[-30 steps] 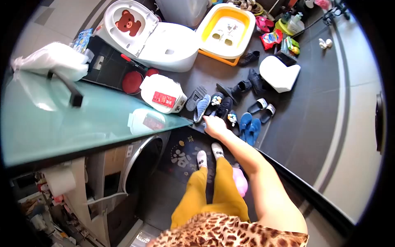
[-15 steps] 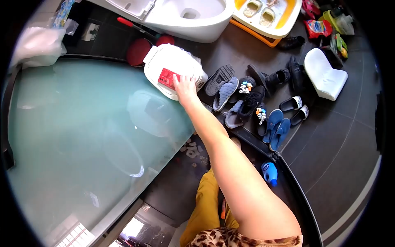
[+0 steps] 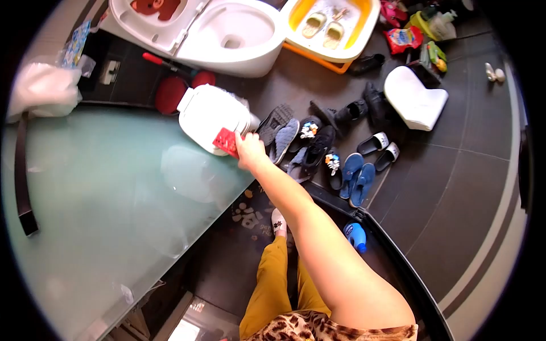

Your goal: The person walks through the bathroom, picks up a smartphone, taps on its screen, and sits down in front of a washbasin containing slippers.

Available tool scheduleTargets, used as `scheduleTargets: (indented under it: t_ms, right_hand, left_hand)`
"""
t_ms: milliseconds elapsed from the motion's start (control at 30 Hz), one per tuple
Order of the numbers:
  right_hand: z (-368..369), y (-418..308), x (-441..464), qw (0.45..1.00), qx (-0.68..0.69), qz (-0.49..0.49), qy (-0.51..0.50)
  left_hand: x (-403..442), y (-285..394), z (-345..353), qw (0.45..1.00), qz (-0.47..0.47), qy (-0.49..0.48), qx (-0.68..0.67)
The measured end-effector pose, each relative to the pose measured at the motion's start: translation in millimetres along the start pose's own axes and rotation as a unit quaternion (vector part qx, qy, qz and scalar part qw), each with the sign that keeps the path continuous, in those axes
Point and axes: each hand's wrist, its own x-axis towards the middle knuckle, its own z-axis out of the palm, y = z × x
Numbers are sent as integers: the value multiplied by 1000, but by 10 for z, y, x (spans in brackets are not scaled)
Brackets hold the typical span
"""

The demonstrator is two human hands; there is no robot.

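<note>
My right hand [image 3: 251, 151] reaches out from the lower right, its fingers closed on the near edge of a flat red rectangular object [image 3: 226, 141]. Small dark marks show on that object, but its exact kind is unclear. It hovers over or rests at the front edge of the white lid of a bin [image 3: 207, 113]; I cannot tell whether they touch. Just right of the hand lie several shoes, among them a grey-blue quilted slipper [image 3: 284, 140]. My left hand is out of view.
A frosted glass panel [image 3: 102, 187] fills the left side. Behind the bin stands an open toilet [image 3: 250, 62], beside a white and orange basin [image 3: 364, 34] with shoes inside. A white stool [image 3: 412, 99], blue slippers [image 3: 362, 184] and a blue bottle [image 3: 355, 236] are to the right.
My right hand has gripped the red object, drawing it from the lid's middle toward the front edge. The view has swung right, and my white shoe now shows below.
</note>
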Motion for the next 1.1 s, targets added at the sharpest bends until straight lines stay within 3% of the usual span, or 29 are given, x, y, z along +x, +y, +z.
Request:
scheduleTargets:
  t_ms: [200,300,367,433,767,900,967,1100]
  right_hand:
    - [176,399,-602,980,171,66,-72]
    - [323,561,-1085,879,385,136,-246]
    - [413,576,-1509,824,439,159,-321]
    - [448,471,-1897,808,442,150,-360]
    - [-460,-1024,-3072,794,384,-60,-469]
    - [-685,-1590,-3300,767,419,-146,-464]
    - [-792,-1753,-3357,740,443,-143,-486]
    - [-924,-1898,-3438,783,411,-221,-412]
  left_hand:
    - [-106,38,-40,999,43,-8,-1]
    - [-98,107,-30,998,68,-15,-3]
    - [-77,152,8,997,80,-23,-8]
    - [-56,188,62,995,92,-32,-15]
    - [-376,274,205,971,174,-63,-152]
    - [-592,284,250,927,215,-100,-292]
    - [-709,266,261,897,233,-116,-358]
    - [-913,151,266,844,260,-130,-451]
